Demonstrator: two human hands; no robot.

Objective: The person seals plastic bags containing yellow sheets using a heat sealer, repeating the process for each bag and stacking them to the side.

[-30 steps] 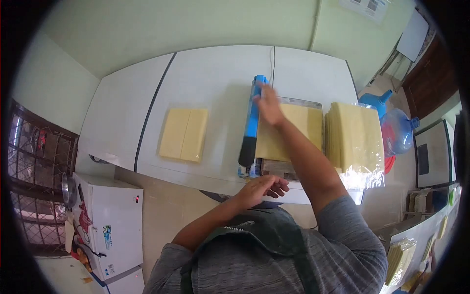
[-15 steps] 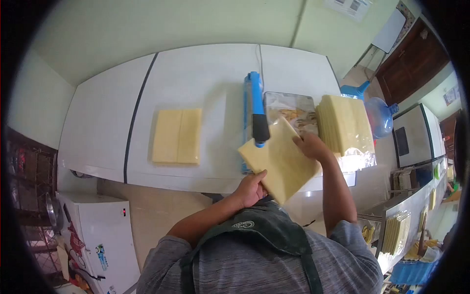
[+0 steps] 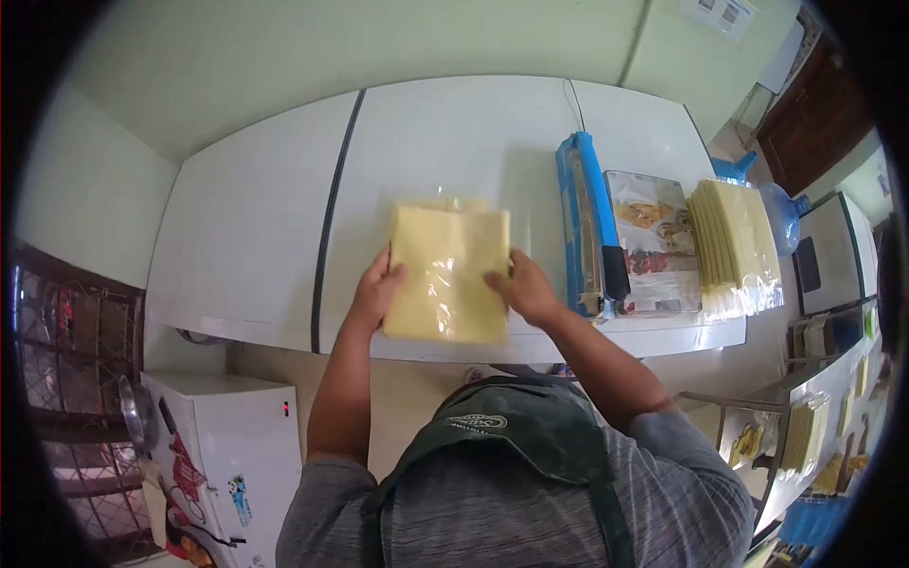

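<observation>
A flat yellow packet in shiny clear plastic (image 3: 449, 284) is held between both hands over the white table. My left hand (image 3: 377, 287) grips its left edge, with the thumb on top. On the right edge, my right hand (image 3: 526, 288) pinches it with the thumb on top. Beneath the packet, another yellow piece (image 3: 440, 203) shows only at its far edge. To the right stands a blue sealer with a black handle end (image 3: 589, 218).
Right of the sealer lie a printed metal-like box (image 3: 651, 241) and a stack of yellow packets (image 3: 739, 232). A blue water bottle (image 3: 782, 218) stands beyond the table (image 3: 256, 218). A white fridge (image 3: 232, 454) is at lower left; another worktable with yellow stacks (image 3: 805, 435) is at lower right.
The held packet has moved left, away from the sealer, and now lies squarely over the yellow pieces on the table. Both hands have shifted to its opposite sides. The camera view has turned left.
</observation>
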